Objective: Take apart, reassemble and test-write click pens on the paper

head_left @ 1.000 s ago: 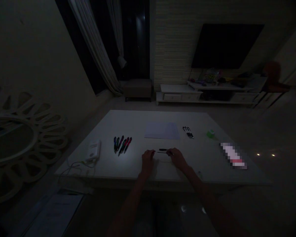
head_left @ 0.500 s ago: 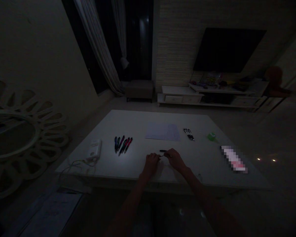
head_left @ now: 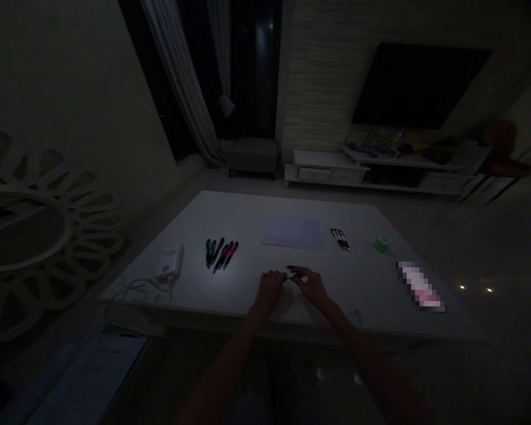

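Note:
Over the near middle of the white table (head_left: 243,283), my left hand (head_left: 271,289) and my right hand (head_left: 312,288) are close together, fingers pinched. Between their fingertips runs a thin dark rod (head_left: 288,278), like a pen part; the dim light hides its detail. Just beyond my right fingers lies a short black piece (head_left: 291,267), perhaps a pen barrel or cap. To the left several coloured pens (head_left: 221,255) lie side by side. A sheet of paper (head_left: 292,233) rests farther back, with a few black-and-white pens (head_left: 340,239) to its right.
A white box-shaped device (head_left: 171,260) with cables sits at the table's left. On the right are a small green object (head_left: 381,244) and a phone-like item (head_left: 420,287), blurred out. A small clear object (head_left: 357,316) lies near the front edge. A TV cabinet (head_left: 323,171) stands beyond.
My hands stay together on the thin rod, with the right fingers shifted slightly. The whole view has tilted a little; the things on the table keep their places.

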`<state>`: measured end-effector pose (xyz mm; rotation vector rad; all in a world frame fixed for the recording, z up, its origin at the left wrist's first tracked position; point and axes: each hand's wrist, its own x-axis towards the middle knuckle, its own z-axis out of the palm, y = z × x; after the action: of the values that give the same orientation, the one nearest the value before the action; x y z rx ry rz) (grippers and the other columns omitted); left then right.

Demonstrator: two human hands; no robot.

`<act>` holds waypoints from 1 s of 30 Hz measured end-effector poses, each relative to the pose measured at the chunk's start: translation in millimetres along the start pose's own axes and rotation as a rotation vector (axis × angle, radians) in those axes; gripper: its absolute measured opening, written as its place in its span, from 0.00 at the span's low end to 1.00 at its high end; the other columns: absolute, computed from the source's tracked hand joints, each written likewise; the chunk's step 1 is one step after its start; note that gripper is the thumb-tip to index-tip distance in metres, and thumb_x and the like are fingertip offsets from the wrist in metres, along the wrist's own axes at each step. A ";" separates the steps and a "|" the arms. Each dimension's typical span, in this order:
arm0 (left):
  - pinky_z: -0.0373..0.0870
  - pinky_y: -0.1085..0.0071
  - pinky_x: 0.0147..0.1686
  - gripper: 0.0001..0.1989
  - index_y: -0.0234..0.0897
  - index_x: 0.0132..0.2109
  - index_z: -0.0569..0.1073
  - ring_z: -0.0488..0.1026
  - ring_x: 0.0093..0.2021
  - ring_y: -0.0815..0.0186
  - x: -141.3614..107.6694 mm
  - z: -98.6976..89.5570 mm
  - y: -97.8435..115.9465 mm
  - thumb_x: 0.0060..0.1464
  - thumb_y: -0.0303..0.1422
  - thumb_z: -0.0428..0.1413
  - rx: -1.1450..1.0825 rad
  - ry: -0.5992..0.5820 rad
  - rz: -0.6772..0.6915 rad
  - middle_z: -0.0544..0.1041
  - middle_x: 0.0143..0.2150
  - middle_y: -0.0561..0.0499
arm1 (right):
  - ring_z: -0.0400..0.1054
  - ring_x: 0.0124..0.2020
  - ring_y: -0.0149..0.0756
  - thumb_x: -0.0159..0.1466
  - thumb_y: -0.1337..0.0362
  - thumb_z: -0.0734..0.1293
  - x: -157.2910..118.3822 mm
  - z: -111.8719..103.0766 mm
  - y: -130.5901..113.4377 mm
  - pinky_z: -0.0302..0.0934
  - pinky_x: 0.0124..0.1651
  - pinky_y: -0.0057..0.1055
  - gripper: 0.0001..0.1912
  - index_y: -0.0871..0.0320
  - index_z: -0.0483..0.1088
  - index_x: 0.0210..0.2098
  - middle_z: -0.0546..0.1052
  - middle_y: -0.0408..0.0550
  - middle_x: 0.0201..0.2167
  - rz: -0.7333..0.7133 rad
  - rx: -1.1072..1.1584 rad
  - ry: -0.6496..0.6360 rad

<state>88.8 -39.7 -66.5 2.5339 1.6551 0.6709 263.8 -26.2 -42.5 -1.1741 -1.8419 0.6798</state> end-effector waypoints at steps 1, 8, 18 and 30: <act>0.58 0.65 0.41 0.10 0.41 0.45 0.70 0.66 0.42 0.61 0.4 -1.4 -0.2 0.59 0.27 0.48 -0.004 -0.002 -0.025 0.72 0.40 0.48 | 0.71 0.34 0.35 0.56 0.63 0.66 0.6 -1.3 2.3 0.64 0.43 0.36 0.14 0.54 0.72 0.43 0.77 0.45 0.32 0.010 -0.015 -0.002; 0.59 0.66 0.41 0.11 0.38 0.45 0.70 0.68 0.42 0.62 4.7 -0.6 -3.2 0.61 0.27 0.44 -0.093 0.167 -0.287 0.73 0.41 0.47 | 0.64 0.48 0.43 0.56 0.65 0.67 0.0 -11.2 37.8 0.58 0.51 0.41 0.08 0.56 0.75 0.36 0.73 0.53 0.44 0.017 -0.329 0.076; 0.58 0.67 0.41 0.10 0.39 0.44 0.70 0.67 0.42 0.64 5.1 -0.7 -1.4 0.62 0.29 0.44 -0.057 0.127 -0.278 0.73 0.39 0.49 | 0.65 0.42 0.39 0.59 0.64 0.65 24.4 10.0 41.5 0.57 0.47 0.35 0.08 0.55 0.74 0.37 0.75 0.49 0.38 -0.017 -0.370 0.004; 0.57 0.68 0.41 0.10 0.39 0.45 0.69 0.67 0.43 0.64 6.9 -6.3 0.9 0.61 0.27 0.45 -0.056 0.051 -0.278 0.73 0.41 0.49 | 0.66 0.42 0.39 0.60 0.65 0.63 29.0 13.0 44.6 0.56 0.47 0.34 0.08 0.57 0.73 0.37 0.76 0.50 0.37 -0.027 -0.406 -0.048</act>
<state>89.5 -35.3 -58.2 2.2057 1.9256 0.7474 266.8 18.6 -73.7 -1.3941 -2.0946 0.3265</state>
